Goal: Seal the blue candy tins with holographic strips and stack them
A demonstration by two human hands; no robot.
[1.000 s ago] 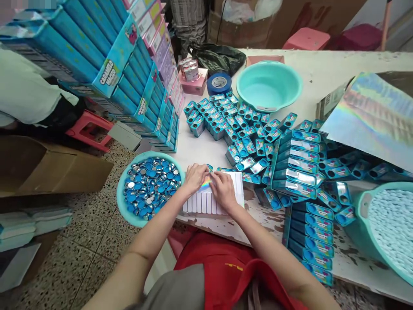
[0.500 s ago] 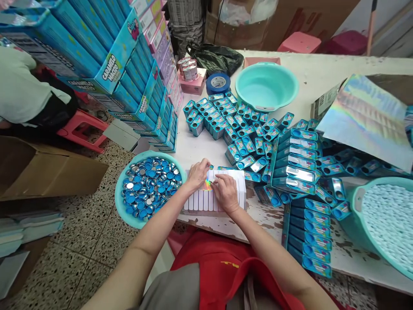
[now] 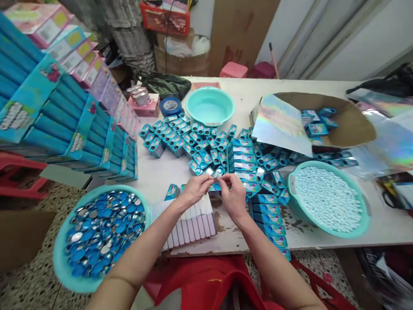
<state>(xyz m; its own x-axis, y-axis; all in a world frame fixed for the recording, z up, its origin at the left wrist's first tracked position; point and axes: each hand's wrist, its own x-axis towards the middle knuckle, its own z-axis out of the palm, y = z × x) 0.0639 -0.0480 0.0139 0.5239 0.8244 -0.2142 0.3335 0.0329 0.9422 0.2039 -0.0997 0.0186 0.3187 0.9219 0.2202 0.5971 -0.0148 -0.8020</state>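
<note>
My left hand and my right hand are close together above the front middle of the table, fingertips pinched. Anything between them is too small to make out. Right behind the fingertips are blue tins with lids and round holes. Below my left forearm lies a row of white, narrow boxes with a pale sheet over part of it. Just right of my right hand stands a display tray of blue tins, with another row of tins in front of it.
A turquoise basin of blue and silver caps stands front left. Another basin holds pale mint pieces at the right. At the back are a turquoise bowl, blue tape and a carton. Stacked display boxes rise at left.
My view has turned to the right. Both hands have left the row of white boxes and moved forward and right, beside the tins. The shiny rainbow piece between them no longer shows.
</note>
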